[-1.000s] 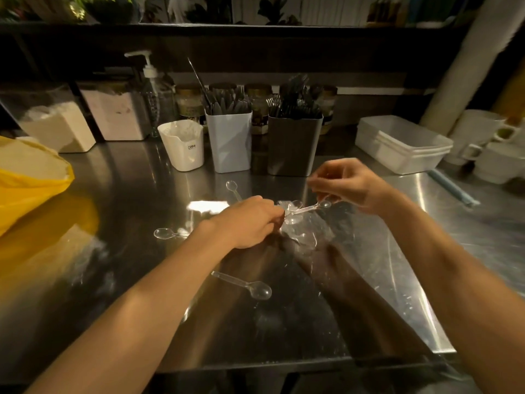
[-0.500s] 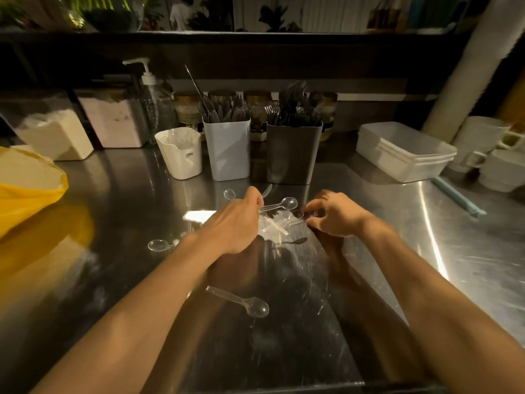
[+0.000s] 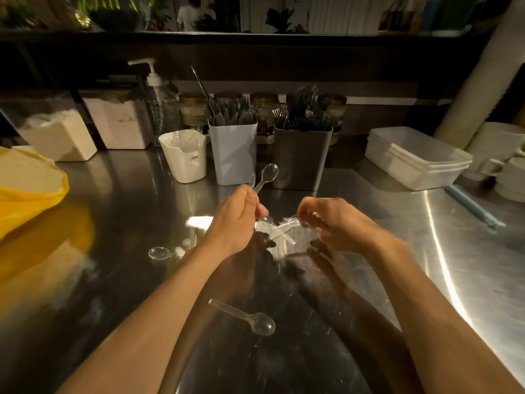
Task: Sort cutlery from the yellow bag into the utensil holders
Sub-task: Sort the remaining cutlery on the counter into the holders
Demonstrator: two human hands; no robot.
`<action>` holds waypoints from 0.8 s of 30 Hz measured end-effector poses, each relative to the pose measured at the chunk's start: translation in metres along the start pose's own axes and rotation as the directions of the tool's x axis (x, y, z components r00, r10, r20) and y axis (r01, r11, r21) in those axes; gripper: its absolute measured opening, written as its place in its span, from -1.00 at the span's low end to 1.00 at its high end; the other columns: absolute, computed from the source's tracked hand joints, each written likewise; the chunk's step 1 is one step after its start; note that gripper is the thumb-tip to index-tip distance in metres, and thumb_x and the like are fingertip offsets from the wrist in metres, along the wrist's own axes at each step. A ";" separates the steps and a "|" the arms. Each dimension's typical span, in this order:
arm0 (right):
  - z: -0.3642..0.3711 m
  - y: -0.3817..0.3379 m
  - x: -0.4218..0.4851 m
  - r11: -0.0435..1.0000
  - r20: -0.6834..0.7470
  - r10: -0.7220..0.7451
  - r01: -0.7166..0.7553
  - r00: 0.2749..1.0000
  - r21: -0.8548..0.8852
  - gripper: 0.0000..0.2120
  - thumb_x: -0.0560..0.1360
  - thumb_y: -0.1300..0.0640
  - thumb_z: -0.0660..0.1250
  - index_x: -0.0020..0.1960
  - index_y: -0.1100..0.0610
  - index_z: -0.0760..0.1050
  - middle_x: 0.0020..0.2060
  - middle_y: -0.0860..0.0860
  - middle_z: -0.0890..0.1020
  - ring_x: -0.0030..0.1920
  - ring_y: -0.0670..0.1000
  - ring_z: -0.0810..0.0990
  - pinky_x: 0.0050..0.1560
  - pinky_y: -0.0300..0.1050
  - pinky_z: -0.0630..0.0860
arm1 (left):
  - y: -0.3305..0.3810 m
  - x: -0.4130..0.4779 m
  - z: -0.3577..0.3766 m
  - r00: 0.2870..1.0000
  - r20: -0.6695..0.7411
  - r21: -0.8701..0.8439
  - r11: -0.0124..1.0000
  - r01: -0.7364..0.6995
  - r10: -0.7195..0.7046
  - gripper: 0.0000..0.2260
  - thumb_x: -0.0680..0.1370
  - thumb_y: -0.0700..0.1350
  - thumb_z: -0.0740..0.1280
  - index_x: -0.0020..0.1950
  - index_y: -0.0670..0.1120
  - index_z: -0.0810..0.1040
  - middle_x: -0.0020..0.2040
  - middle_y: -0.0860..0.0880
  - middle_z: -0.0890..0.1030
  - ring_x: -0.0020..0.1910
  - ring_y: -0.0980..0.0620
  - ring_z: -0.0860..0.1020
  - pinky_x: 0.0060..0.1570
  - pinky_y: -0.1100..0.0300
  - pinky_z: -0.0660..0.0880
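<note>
My left hand (image 3: 235,216) grips a clear plastic spoon (image 3: 267,174) by its handle, bowl pointing up toward the holders. My right hand (image 3: 332,223) pinches the end of another clear spoon in a small pile of clear spoons (image 3: 281,231) lying between both hands. One loose clear spoon (image 3: 250,318) lies near me, another loose clear spoon (image 3: 160,253) lies to the left. The white cup holder (image 3: 186,157), the light grey holder (image 3: 233,155) with knives and the dark grey holder (image 3: 301,159) with forks stand behind. The yellow bag (image 3: 28,191) sits at the far left.
Flour containers (image 3: 56,132), a pump bottle (image 3: 156,100) and jars (image 3: 193,109) line the back of the steel counter (image 3: 426,265). Stacked white tubs (image 3: 417,160) and white cups (image 3: 505,155) stand at the right, with a blue straw (image 3: 474,207) beside them.
My left hand has lifted a clear spoon off the pile and raised it toward the holders. My right hand dropped onto the pile, then rose slightly, pinching a spoon.
</note>
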State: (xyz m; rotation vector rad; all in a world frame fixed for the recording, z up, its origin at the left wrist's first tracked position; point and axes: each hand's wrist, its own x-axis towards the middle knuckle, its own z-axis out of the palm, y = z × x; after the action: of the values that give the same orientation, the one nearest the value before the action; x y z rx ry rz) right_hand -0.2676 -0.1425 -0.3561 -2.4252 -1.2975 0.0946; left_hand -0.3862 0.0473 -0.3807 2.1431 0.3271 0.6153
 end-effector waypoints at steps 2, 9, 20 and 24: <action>0.000 -0.016 0.004 0.989 -0.003 -0.147 0.147 0.989 0.002 -0.92 0.64 0.13 0.27 0.09 0.02 0.53 -0.07 -0.05 0.59 -0.07 0.00 0.56 -0.07 -0.02 0.55 | 0.003 0.002 0.001 0.997 0.047 -0.141 0.988 0.060 -0.054 -0.73 0.73 -0.06 0.06 -0.09 -0.05 0.43 -0.10 -0.03 0.71 -0.06 0.00 0.67 -0.05 0.09 0.59; 0.010 -0.045 0.036 0.952 -0.183 -0.061 0.112 0.981 0.286 -0.86 0.62 0.12 0.33 0.13 0.08 0.39 -0.05 -0.07 0.54 -0.08 -0.05 0.56 -0.16 -0.20 0.53 | 0.007 -0.001 -0.003 0.972 0.209 -0.135 0.982 0.133 -0.103 -0.79 0.72 -0.11 0.02 -0.01 -0.01 0.40 -0.21 -0.11 0.54 -0.27 -0.02 0.52 -0.26 0.06 0.48; 0.027 -0.020 0.021 0.991 0.028 0.033 -0.029 0.999 -0.128 -0.81 0.59 -0.02 0.36 0.12 -0.01 0.69 0.10 -0.05 0.58 0.16 0.06 0.49 0.12 -0.04 0.50 | -0.019 -0.001 -0.020 0.978 0.081 -0.201 0.958 0.206 -0.193 -0.82 0.71 -0.08 0.13 0.01 -0.01 0.50 -0.30 0.08 0.40 -0.38 0.15 0.35 -0.36 0.22 0.28; 0.032 -0.027 0.020 0.976 -0.016 0.049 -0.051 0.999 -0.211 -0.88 0.64 -0.03 0.27 0.09 -0.04 0.54 0.09 -0.07 0.48 0.18 0.02 0.36 0.14 0.01 0.43 | -0.016 -0.008 -0.019 0.961 0.066 -0.309 0.910 0.276 -0.270 -0.77 0.72 -0.11 0.09 -0.10 -0.05 0.41 -0.31 0.00 0.37 -0.37 0.08 0.33 -0.41 0.22 0.28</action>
State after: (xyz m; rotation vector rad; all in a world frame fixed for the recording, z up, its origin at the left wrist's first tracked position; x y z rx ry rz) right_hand -0.2852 -0.1031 -0.3736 -2.6329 -1.3003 -0.0455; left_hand -0.4031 0.0664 -0.3860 1.7557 0.4746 0.4477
